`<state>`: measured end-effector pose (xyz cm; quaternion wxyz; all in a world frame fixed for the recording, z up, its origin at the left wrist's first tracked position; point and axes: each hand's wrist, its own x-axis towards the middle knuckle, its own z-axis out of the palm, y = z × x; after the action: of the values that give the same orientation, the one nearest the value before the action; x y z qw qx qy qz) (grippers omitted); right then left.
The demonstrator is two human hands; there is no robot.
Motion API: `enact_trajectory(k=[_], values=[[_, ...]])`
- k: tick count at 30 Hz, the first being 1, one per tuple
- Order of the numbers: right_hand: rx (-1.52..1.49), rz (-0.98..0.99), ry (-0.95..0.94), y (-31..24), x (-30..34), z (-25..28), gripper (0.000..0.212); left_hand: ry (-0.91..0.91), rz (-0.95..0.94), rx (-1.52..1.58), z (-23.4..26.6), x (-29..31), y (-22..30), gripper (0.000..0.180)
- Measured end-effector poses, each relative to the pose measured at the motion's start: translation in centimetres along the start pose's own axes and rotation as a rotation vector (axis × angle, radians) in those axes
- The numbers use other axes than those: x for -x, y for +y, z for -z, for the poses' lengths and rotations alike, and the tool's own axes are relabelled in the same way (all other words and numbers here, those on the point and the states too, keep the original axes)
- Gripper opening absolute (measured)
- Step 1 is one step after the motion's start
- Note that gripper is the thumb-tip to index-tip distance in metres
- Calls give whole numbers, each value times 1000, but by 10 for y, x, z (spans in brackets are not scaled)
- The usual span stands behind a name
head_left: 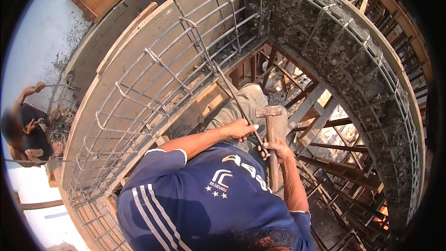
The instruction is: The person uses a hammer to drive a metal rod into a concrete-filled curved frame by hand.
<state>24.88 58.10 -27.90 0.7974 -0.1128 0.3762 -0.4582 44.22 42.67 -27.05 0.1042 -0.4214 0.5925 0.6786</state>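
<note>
My left hand (240, 130) is closed around a long, thin steel bar (239, 102), which slants down from the upper left past the rebar cage. In my right hand (280, 149) is a hammer (272, 128), with its head up and its worn wooden handle running down past my fingers. The lower end of the bar lies against my right hand, beside the handle; whether those fingers also grip it I cannot tell. Both hands are close together in front of my blue shirt, above my knees.
A curved rebar cage (153, 72) stands along a plywood form (109, 93) to the left. Rough concrete (334, 51) with exposed bars curves round the right. Timber props (344, 172) crisscross the opening below. Another person (35, 128) works at the far left, holding a rod.
</note>
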Motion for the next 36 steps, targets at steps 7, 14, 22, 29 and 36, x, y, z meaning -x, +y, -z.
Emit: enact_trajectory(k=[7,14,22,29,36], values=[[-130,-15,37,25,-11,22,31,516,-246,-666,107,-52,87,49],[-203,-19,78,19,-14,17,31,1407,90,-234,268,-191,109,40],[-169,-43,106,11,-17,12,31,1117,318,-330,307,-211,78,54],[-206,-60,48,14,-21,20,33,1400,-224,326,268,-184,84,43],[-215,-66,48,18,-20,22,34,1120,-438,-78,104,-73,-9,53]])
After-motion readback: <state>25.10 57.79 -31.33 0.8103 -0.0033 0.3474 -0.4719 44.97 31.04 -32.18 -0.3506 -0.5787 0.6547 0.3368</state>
